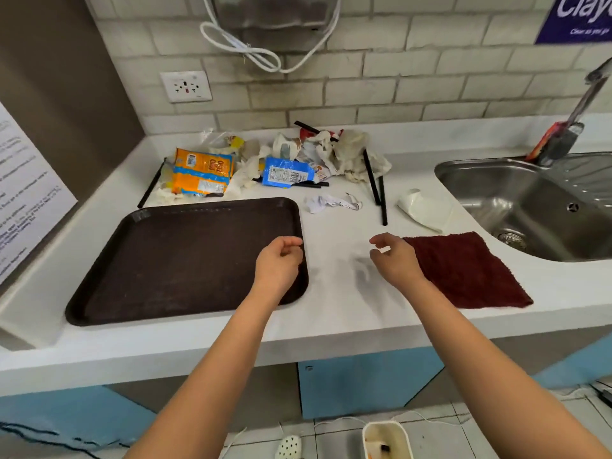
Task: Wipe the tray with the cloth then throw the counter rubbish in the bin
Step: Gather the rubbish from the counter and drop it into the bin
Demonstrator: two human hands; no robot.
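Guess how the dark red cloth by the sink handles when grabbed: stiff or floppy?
Probably floppy: the cloth lies flat on the counter with a fuzzy, towel-like pile and a frayed edge, so it should drape and bunch when lifted. Likely light, being thin. The rough pile suggests easy grip, not slippery. The right hand hovers at its left edge, holding nothing.
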